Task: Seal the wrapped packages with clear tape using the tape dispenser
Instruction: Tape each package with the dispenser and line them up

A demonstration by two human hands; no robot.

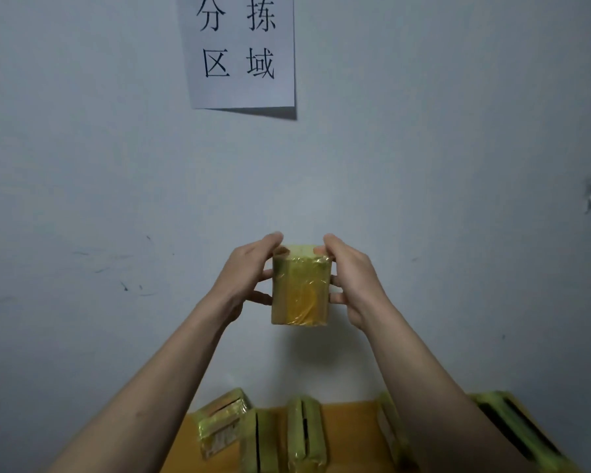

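A wrapped package (300,290) is held upright in the air above the counter (348,425), both hands' fingers (270,240) clamped on its sides, seemingly pressing tape flat; next it likely joins the other packages (303,431) at the counter's back edge.

Pkg (300,288) btwn hands, above table (348,425) pkgs (304,435).

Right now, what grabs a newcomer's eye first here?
The wrapped package held up mid-frame against the wall, gripped by the left hand and right hand on its sides. Above hangs a paper sign with large black characters. More packages stand on the orange table below.
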